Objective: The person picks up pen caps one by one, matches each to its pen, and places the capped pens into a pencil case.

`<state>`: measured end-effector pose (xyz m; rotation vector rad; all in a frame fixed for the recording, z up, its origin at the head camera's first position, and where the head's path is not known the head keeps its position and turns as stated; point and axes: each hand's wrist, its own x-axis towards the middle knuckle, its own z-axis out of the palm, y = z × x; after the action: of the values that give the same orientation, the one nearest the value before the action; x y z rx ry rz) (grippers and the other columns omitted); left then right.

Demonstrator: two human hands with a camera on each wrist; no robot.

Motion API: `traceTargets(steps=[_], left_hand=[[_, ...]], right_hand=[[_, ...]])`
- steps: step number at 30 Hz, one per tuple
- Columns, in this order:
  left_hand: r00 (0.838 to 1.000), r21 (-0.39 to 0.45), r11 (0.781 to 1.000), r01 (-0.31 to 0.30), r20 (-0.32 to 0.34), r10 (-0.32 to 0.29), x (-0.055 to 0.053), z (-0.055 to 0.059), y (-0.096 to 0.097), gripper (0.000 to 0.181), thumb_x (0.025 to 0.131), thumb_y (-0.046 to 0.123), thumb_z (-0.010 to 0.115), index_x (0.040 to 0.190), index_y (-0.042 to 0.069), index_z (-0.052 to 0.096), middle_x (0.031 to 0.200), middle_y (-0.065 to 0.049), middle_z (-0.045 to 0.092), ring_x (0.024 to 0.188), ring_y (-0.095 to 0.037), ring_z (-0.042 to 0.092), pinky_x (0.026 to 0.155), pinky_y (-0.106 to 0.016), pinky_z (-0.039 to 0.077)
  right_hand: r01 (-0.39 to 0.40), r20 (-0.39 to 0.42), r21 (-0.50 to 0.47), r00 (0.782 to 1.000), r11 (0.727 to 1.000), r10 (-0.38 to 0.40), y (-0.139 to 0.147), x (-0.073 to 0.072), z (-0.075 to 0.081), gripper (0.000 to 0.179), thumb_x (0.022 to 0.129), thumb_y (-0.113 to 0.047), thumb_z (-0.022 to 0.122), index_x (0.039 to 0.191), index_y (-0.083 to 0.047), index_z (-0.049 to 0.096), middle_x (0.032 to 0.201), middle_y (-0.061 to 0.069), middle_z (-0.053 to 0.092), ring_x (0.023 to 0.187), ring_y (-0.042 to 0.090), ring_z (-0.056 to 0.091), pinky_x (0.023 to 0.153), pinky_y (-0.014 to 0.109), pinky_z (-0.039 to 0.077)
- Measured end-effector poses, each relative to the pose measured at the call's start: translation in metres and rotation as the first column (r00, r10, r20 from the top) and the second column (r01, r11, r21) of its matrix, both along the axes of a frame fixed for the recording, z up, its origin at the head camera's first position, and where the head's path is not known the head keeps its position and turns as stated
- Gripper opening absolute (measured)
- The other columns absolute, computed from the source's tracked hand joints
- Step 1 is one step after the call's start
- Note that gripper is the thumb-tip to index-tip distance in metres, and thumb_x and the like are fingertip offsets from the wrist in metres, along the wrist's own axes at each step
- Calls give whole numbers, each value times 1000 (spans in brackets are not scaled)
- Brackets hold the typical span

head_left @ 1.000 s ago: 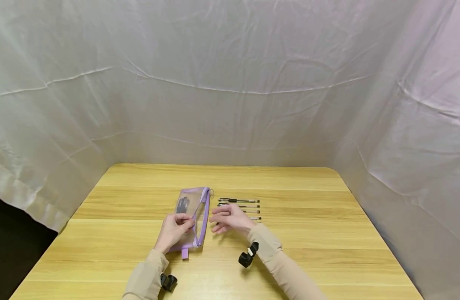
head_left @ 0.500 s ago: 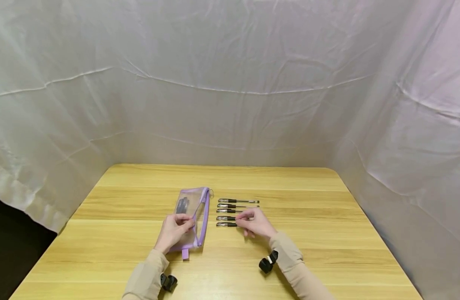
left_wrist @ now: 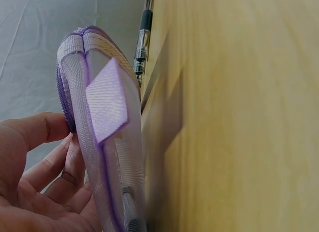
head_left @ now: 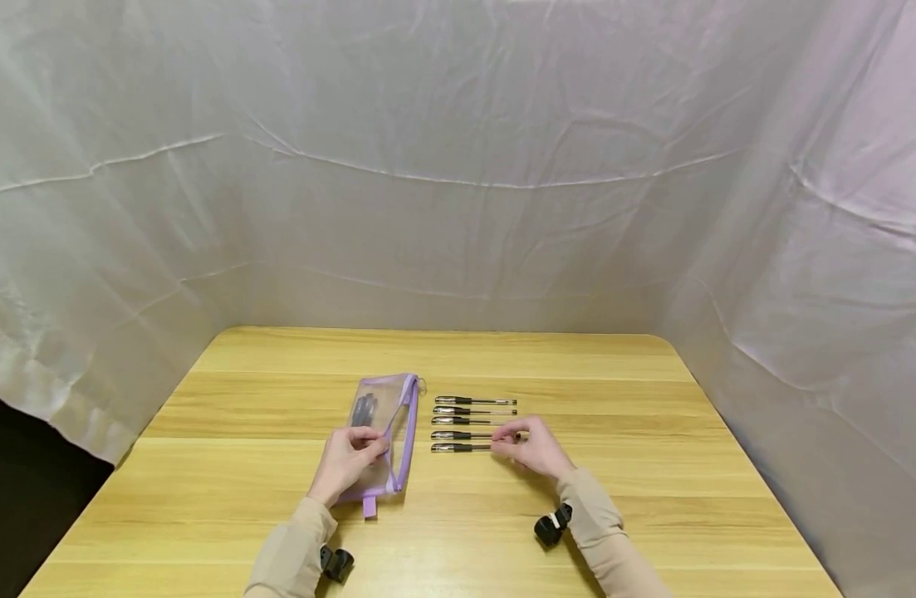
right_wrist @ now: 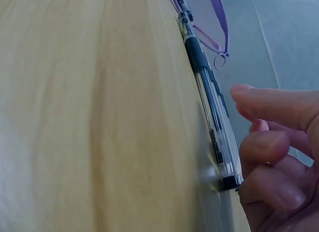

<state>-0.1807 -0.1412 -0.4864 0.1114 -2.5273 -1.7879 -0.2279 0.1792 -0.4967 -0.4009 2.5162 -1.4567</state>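
A see-through mesh pencil pouch (head_left: 409, 440) with purple trim lies on the table, its mouth parted toward the right. Dark items (head_left: 364, 409) show through the mesh. My left hand (head_left: 347, 455) pinches the edge of the mouth between thumb and fingers; the left wrist view shows the pouch's purple tab (left_wrist: 107, 102) close up. To the right, several capped gel pens (head_left: 452, 448) lie in a row, caps facing the pouch. My right hand (head_left: 534, 448) hovers by the tail of the nearest pen (right_wrist: 199, 62), fingers loosely bent, apart from it and holding nothing.
The wooden table (head_left: 652, 465) stretches out on both sides of the pouch and pens. Pale fabric (head_left: 458, 224) hangs around its back and sides. A small metal ring (right_wrist: 219, 61) dangles from the pouch's far end.
My right hand has moved from beside the pouch's mouth rightward along the pens to their tail ends, uncovering the caps and grips. The left hand and pouch stay put.
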Motion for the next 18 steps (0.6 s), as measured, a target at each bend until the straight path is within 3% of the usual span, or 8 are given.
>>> traceTargets(steps=[3,5,9,18], left_hand=[[1000,1,1000,3,1,-3,0,0,0,14,89,1,70,99,-8,75,83,-14,75,65,-10,65,63,-19,53],[1000,3,1000,4,2,-4,0,1,0,14,89,1,70,99,-8,75,83,-14,75,65,-10,65,63,-19,53],[1000,9,1000,7,4,-7,0,1,0,14,89,1,70,100,-8,75,83,-14,75,65,-9,65,63,-19,53],[1000,7,1000,10,5,-10,0,0,-1,13,89,1,70,98,-7,75,82,-14,75,65,-11,65,63,-20,53]], right_hand=[[3,-38,30,999,1000,-2,1,-1,-1,21,82,-10,79,101,-1,75,100,12,69,71,9,53,63,18,45],[1,-61,46,998,999,2,2,-1,-2,19,81,-8,80,98,-2,76,94,10,69,74,9,52,67,19,44],[-11,-94,62,995,998,16,3,-2,-4,14,80,-5,79,94,-5,77,78,3,60,71,8,49,69,20,41],[-24,-129,89,991,996,36,1,-2,-6,11,78,-3,79,89,-7,77,73,-1,54,69,8,47,69,21,39]])
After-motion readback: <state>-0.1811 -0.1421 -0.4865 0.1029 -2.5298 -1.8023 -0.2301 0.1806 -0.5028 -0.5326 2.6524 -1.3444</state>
